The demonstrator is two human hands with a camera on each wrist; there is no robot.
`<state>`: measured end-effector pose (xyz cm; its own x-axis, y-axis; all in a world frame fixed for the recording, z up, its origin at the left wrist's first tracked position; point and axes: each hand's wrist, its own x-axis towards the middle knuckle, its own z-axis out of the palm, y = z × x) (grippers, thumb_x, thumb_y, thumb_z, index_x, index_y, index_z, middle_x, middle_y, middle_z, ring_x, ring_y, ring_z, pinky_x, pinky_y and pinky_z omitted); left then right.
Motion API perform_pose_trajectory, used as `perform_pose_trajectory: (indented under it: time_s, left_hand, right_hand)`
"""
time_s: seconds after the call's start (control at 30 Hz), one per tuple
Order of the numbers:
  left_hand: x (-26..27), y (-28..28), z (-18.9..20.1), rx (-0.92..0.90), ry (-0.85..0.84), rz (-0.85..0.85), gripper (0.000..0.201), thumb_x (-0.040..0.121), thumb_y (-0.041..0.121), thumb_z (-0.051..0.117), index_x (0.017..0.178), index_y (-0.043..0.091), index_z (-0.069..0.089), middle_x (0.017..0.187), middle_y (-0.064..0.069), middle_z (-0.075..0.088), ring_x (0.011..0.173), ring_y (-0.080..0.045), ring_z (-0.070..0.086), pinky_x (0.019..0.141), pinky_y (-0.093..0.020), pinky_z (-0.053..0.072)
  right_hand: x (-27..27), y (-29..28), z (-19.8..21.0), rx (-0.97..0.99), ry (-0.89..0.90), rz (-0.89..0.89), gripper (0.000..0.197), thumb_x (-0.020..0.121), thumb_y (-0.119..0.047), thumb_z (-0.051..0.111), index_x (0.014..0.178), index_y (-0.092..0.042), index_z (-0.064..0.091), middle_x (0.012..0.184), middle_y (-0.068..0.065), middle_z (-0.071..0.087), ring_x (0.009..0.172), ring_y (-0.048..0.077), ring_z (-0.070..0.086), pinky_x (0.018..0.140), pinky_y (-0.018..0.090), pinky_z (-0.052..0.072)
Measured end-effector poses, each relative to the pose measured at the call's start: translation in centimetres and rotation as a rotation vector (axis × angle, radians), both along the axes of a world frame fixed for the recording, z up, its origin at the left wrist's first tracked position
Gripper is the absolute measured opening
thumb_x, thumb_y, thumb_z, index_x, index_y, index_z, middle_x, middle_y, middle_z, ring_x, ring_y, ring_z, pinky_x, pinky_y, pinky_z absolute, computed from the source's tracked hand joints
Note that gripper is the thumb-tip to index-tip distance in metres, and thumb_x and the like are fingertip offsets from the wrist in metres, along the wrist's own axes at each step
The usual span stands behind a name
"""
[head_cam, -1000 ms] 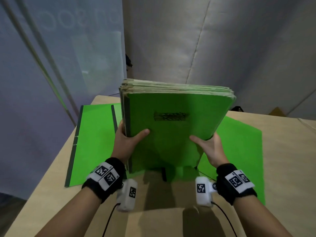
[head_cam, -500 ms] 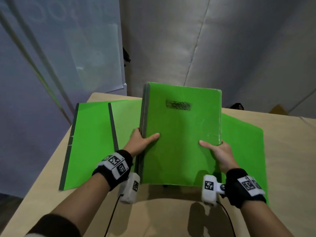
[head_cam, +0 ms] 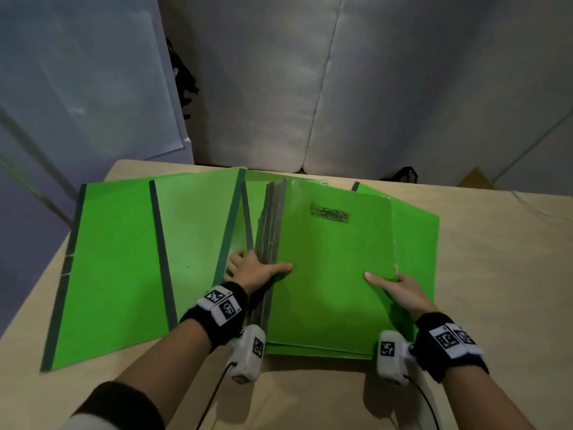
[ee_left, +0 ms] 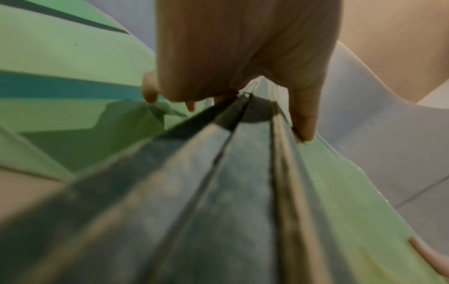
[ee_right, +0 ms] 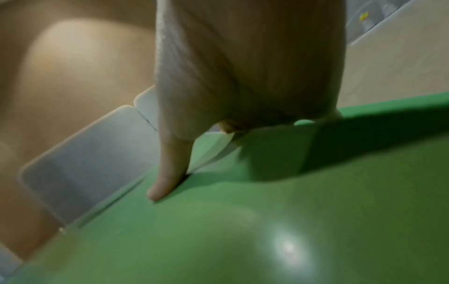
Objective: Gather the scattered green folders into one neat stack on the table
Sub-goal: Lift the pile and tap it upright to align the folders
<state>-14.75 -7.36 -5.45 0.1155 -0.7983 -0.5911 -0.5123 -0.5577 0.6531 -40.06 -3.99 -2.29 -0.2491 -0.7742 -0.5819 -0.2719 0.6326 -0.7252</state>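
Change: the stack of green folders (head_cam: 328,268), held upright a second ago, is now laid nearly flat.
Grip: the stack is clasped at its spine side by the left hand (head_cam: 252,271) and at its open side by the right hand (head_cam: 400,290), thumbs on the cover.
Axis: long axis runs away from the person, spines left.
Place: it rests over loose folders (head_cam: 117,265) on the table (head_cam: 502,274).
Room: bare tabletop lies right.

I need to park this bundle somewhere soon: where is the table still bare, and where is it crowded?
Bare table lies right of the rightmost folder and along the near edge below the held stack. The middle and left are crowded: the left folder and its neighbour overlap there. Left hand and right hand grip the stack.
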Motion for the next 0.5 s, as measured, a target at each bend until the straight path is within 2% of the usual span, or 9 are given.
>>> perform_pose_trajectory:
  time_s: [0.07,0.13,0.17,0.2,0.27,0.3,0.33,0.4,0.5]
  left_hand:
    - [1.5,0.3,0.0,-0.027,-0.031,0.06,0.11,0.062,0.064,0.072,0.147,0.01,0.029,0.159,-0.014,0.0,0.147,-0.038,0.004,0.118,-0.056,0.014]
    - [3.2,0.5,-0.3,-0.049,0.012,0.161,0.117,0.049,0.067,0.075,0.143,0.009,0.037,0.156,-0.016,0.009,0.142,-0.041,0.019,0.115,-0.057,0.025]
    - [4.1,0.6,-0.3,-0.068,0.038,0.199,0.118,0.046,0.065,0.077,0.141,0.007,0.039,0.153,-0.016,0.016,0.137,-0.041,0.03,0.111,-0.056,0.033]
    - [5.1,0.8,-0.1,-0.07,0.073,0.239,0.115,0.048,0.06,0.079,0.141,0.004,0.039,0.15,-0.017,0.022,0.132,-0.04,0.037,0.108,-0.054,0.038]
    - [7.0,1.1,0.3,-0.078,0.14,0.3,0.102,0.062,0.044,0.081,0.142,0.0,0.034,0.144,-0.019,0.037,0.123,-0.035,0.047,0.1,-0.044,0.046]
    - [8.0,1.3,0.4,-0.078,0.178,0.326,0.095,0.068,0.035,0.079,0.142,-0.001,0.031,0.142,-0.019,0.042,0.121,-0.033,0.049,0.097,-0.039,0.046]
    - [9.0,1.4,0.3,-0.079,0.203,0.349,0.092,0.072,0.03,0.077,0.144,0.0,0.028,0.143,-0.02,0.043,0.123,-0.033,0.048,0.099,-0.039,0.044]
    - [10.5,1.8,0.2,-0.091,0.24,0.375,0.097,0.072,0.029,0.077,0.147,0.001,0.022,0.148,-0.021,0.039,0.131,-0.035,0.044,0.109,-0.045,0.037]
    - [11.9,2.8,0.3,-0.125,0.282,0.381,0.109,0.061,0.036,0.082,0.146,0.001,0.024,0.147,-0.02,0.042,0.13,-0.035,0.046,0.112,-0.048,0.036]
  right_hand:
    - [1.2,-0.6,0.4,-0.042,-0.06,0.014,0.072,0.085,-0.024,0.066,0.143,0.001,0.031,0.145,0.016,0.042,0.13,0.029,0.044,0.101,0.033,0.035]
    - [3.2,-1.2,1.0,-0.079,-0.104,0.047,0.055,0.086,-0.017,0.064,0.135,-0.001,0.043,0.13,0.006,0.053,0.105,0.018,0.054,0.083,0.021,0.041]
    - [4.2,-1.5,1.1,-0.092,-0.12,0.068,0.051,0.086,-0.018,0.064,0.131,-0.003,0.047,0.13,0.005,0.054,0.095,0.014,0.054,0.076,0.017,0.044]
    - [5.2,-1.8,0.7,-0.093,-0.125,0.091,0.05,0.085,-0.02,0.066,0.129,-0.005,0.048,0.129,0.002,0.054,0.093,0.012,0.054,0.076,0.016,0.045]
    - [7.0,-2.3,-0.1,-0.087,-0.077,0.14,0.064,0.082,-0.031,0.068,0.135,-0.005,0.042,0.131,-0.002,0.048,0.11,0.019,0.053,0.093,0.027,0.042]
    - [7.9,-2.4,-0.5,-0.076,-0.045,0.164,0.079,0.079,-0.04,0.068,0.141,-0.004,0.034,0.137,0.001,0.045,0.124,0.024,0.047,0.104,0.035,0.037]
    - [8.7,-2.6,-0.9,-0.061,-0.023,0.181,0.094,0.075,-0.048,0.069,0.146,-0.005,0.024,0.148,0.007,0.037,0.135,0.028,0.038,0.11,0.042,0.031]
    - [10.2,-2.5,-1.2,-0.066,0.004,0.221,0.111,0.068,-0.059,0.069,0.15,-0.007,0.015,0.156,0.015,0.023,0.142,0.031,0.029,0.114,0.048,0.026]
    - [11.2,-2.2,-1.6,-0.07,0.023,0.258,0.122,0.055,-0.07,0.071,0.148,-0.007,0.024,0.153,0.014,0.03,0.138,0.03,0.037,0.113,0.047,0.03]
